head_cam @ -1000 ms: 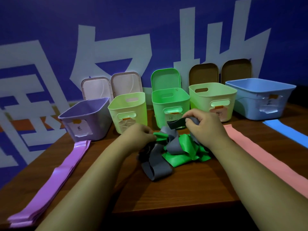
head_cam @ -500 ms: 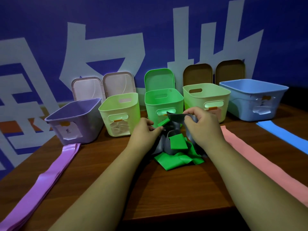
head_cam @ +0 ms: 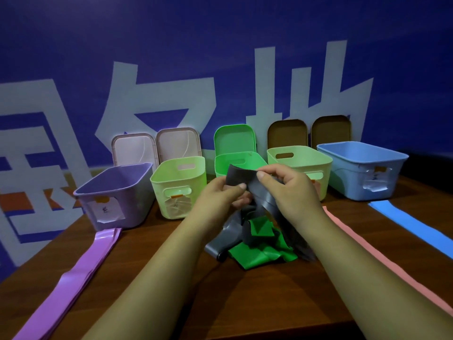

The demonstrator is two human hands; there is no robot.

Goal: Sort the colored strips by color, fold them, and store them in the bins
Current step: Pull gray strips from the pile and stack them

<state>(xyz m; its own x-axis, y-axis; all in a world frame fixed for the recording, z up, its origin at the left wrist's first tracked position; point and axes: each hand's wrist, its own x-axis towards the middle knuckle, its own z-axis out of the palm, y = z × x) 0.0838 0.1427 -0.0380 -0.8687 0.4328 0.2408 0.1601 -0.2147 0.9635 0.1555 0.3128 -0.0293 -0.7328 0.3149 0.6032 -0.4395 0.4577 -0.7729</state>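
Two long strips flanked us nearest on the table [head_cam: 257, 303]: the purple strip [head_cam: 81, 273] lay flat on our left and the pink strip [head_cam: 367, 249] flat on our right, with the blue strip [head_cam: 404, 222] farther out to the right. Between our forearms sat the unsorted heap, the crumpled green strip [head_cam: 259, 253] on the wood with loops of the grey strip [head_cam: 220, 241] twisted through and over it.

Above the heap we held the grey strip's free end. Our left hand [head_cam: 221, 192] pinched it between thumb and fingers, and our right hand [head_cam: 289, 190] pinched the upper edge just beside it, so the end stood up as a flat panel while the rest trailed down into the tangle.

We judged the strips to be light, thin and limp, with a slight sheen that suggested rubbery material, likely to cling and stretch rather than slide. A flat pinch across the full width near the end seemed the best hold. A sharp pull could have dragged the green along.

Beyond our hands stood the row: purple bin [head_cam: 115, 192], pale green bin [head_cam: 179, 187], green bin [head_cam: 220, 165], a second pale green bin [head_cam: 299, 160] and blue bin [head_cam: 362, 173], with lids [head_cam: 179, 146] propped against the blue wall [head_cam: 220, 57].
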